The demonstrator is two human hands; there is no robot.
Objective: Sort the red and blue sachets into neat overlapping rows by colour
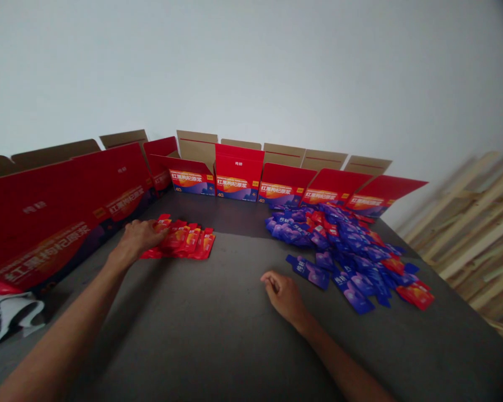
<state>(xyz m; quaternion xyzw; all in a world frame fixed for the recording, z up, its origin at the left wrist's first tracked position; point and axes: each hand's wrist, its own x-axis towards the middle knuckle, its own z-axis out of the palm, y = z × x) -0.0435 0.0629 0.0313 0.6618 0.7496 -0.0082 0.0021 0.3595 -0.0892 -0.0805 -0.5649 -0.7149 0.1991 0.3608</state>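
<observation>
Well, in the head view, read the clock from the middle of the table top, with yourself at six.

Your left hand [140,237] lies at about ten o'clock, palm down and open, not clenched, with its fingers stretched over the left end of a loose row of red packets [182,243]. Whether the fingertips are pinching a packet cannot be told from this angle. The row lies flat and overlapping at about eleven o'clock on the dark grey table [218,346].

Your right hand [285,296] rests on the table at about four o'clock, relaxed and empty, with its fingers half curled. Near it, but not touching, lies a single blue packet [308,272]. Beyond that, at about two o'clock, spreads a heap of blue packets [339,245] with some red ones mixed in. A smaller patch of red packets [416,295] sits at the heap's lower edge, around three o'clock.

At twelve o'clock, a row of open red cartons [237,178] stands along the far edge, flaps raised against the white wall [251,72]. A longer red carton [42,223] runs along the table's edge at about nine o'clock, with a crumpled grey and white bundle [8,315] at eight. Wooden slats [465,240] lean beyond the table at three o'clock.
</observation>
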